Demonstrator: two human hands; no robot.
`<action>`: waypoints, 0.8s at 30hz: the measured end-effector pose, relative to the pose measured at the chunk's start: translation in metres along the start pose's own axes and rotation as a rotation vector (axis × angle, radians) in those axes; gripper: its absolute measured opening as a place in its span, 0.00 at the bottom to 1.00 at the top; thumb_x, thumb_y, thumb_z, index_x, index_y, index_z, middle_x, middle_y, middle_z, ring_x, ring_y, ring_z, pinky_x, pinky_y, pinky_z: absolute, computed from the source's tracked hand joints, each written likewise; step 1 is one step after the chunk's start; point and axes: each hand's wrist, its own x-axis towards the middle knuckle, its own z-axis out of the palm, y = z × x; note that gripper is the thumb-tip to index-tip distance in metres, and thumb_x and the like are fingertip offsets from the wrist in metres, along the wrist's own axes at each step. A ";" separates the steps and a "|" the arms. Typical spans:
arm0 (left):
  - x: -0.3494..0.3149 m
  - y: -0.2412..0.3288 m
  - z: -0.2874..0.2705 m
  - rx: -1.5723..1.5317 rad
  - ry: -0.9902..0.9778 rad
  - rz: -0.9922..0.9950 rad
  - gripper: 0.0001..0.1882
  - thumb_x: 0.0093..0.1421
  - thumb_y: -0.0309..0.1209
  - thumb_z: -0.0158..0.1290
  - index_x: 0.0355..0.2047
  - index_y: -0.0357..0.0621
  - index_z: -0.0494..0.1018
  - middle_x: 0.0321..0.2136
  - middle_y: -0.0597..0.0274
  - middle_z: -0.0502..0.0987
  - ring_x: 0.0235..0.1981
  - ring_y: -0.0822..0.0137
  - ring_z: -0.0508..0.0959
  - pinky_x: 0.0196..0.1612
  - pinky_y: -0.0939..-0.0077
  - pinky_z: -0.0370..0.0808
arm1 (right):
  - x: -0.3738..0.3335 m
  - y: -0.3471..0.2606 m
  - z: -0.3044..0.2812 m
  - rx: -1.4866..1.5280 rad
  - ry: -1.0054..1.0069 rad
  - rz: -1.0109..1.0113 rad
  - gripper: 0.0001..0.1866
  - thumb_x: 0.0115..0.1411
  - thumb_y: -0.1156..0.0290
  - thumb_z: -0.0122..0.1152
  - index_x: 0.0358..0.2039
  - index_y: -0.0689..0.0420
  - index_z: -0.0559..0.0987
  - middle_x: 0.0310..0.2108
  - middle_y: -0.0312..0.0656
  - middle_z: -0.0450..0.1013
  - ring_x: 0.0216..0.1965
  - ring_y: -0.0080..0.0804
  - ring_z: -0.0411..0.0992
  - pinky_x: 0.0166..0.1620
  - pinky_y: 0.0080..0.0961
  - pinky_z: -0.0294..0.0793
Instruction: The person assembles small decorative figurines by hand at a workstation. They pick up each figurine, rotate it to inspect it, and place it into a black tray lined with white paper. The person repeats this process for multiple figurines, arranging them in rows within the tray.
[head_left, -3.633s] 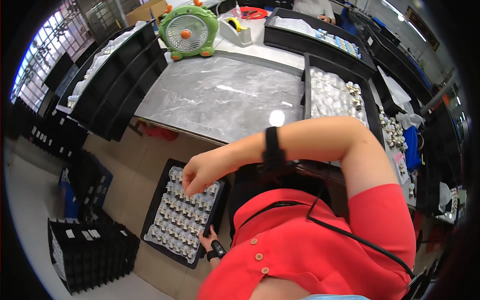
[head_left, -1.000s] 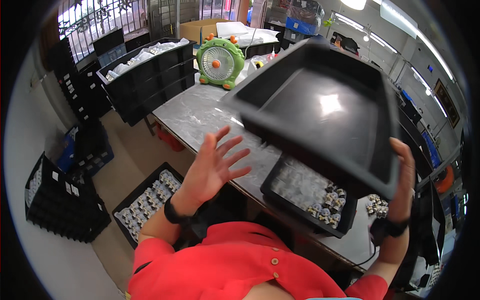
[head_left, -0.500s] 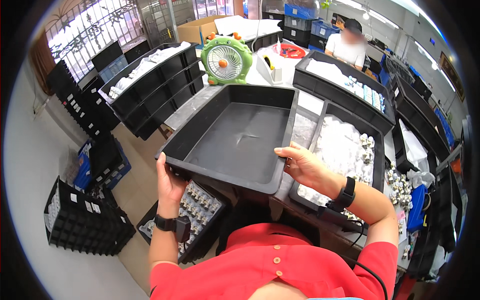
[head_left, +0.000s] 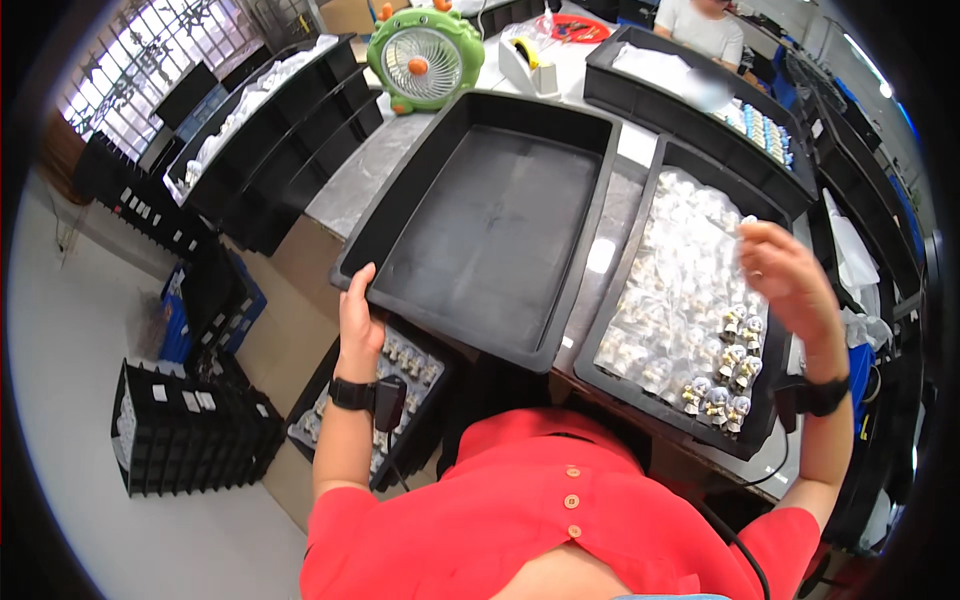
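A large empty black plastic tray [head_left: 490,215] lies on the grey marble-patterned table [head_left: 345,185], its near corner hanging over the table's front edge. The left hand [head_left: 358,322] grips that near-left corner, thumb on top of the rim and fingers curled underneath. Just right of the empty tray sits a second black plastic tray [head_left: 600,345] filled with small clear bagged parts [head_left: 680,290]. The right hand [head_left: 790,275] hovers above this filled tray, loosely spread and holding nothing. Behind the empty tray stands a green round desk fan [head_left: 425,58]. Below the empty tray's overhanging corner, on the floor, rests a black compartment tray of small silvery parts [head_left: 400,360].
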 end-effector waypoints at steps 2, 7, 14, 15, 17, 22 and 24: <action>0.005 -0.004 -0.003 0.094 0.064 0.105 0.22 0.54 0.28 0.55 0.49 0.39 0.64 0.43 0.61 0.71 0.44 0.66 0.72 0.48 0.69 0.69 | -0.013 -0.006 -0.049 0.027 0.152 -0.071 0.20 0.60 0.68 0.55 0.51 0.61 0.69 0.36 0.32 0.71 0.36 0.15 0.67 0.40 0.15 0.66; -0.006 -0.015 0.025 0.678 0.367 0.586 0.37 0.52 0.27 0.57 0.59 0.35 0.50 0.54 0.52 0.58 0.54 0.60 0.61 0.58 0.67 0.56 | -0.070 -0.014 -0.195 -0.010 0.489 -0.211 0.24 0.62 0.67 0.52 0.57 0.58 0.64 0.47 0.33 0.70 0.46 0.17 0.67 0.48 0.13 0.66; -0.081 -0.010 0.066 1.213 0.239 0.925 0.28 0.57 0.29 0.52 0.57 0.37 0.58 0.59 0.48 0.54 0.63 0.52 0.51 0.62 0.57 0.51 | -0.081 -0.007 -0.314 -0.087 0.993 -0.307 0.14 0.55 0.65 0.60 0.42 0.53 0.76 0.33 0.26 0.72 0.31 0.14 0.67 0.34 0.12 0.63; -0.079 -0.015 0.071 1.282 0.165 0.942 0.27 0.57 0.29 0.51 0.56 0.38 0.59 0.60 0.48 0.52 0.63 0.53 0.50 0.62 0.56 0.51 | -0.088 0.002 -0.336 -0.135 1.077 -0.269 0.13 0.54 0.64 0.61 0.40 0.52 0.77 0.30 0.26 0.72 0.28 0.14 0.67 0.31 0.12 0.63; -0.077 -0.023 0.082 1.425 0.054 0.969 0.25 0.58 0.28 0.49 0.56 0.40 0.61 0.61 0.50 0.49 0.64 0.55 0.49 0.62 0.56 0.52 | -0.094 0.026 -0.373 -0.271 1.217 -0.195 0.12 0.51 0.63 0.62 0.35 0.52 0.79 0.23 0.26 0.71 0.22 0.14 0.66 0.24 0.12 0.61; -0.075 -0.038 0.098 1.514 0.009 0.905 0.21 0.57 0.29 0.49 0.52 0.39 0.65 0.61 0.49 0.50 0.63 0.52 0.52 0.61 0.56 0.53 | -0.082 0.093 -0.468 -0.975 1.237 0.011 0.09 0.44 0.61 0.63 0.26 0.49 0.83 0.24 0.38 0.78 0.24 0.29 0.74 0.31 0.26 0.72; -0.076 -0.035 0.090 1.543 0.042 0.850 0.20 0.56 0.28 0.49 0.50 0.39 0.66 0.61 0.49 0.51 0.62 0.52 0.53 0.61 0.55 0.54 | -0.053 0.088 -0.438 -1.025 1.203 0.236 0.08 0.44 0.61 0.63 0.26 0.43 0.84 0.34 0.39 0.78 0.35 0.35 0.75 0.41 0.29 0.73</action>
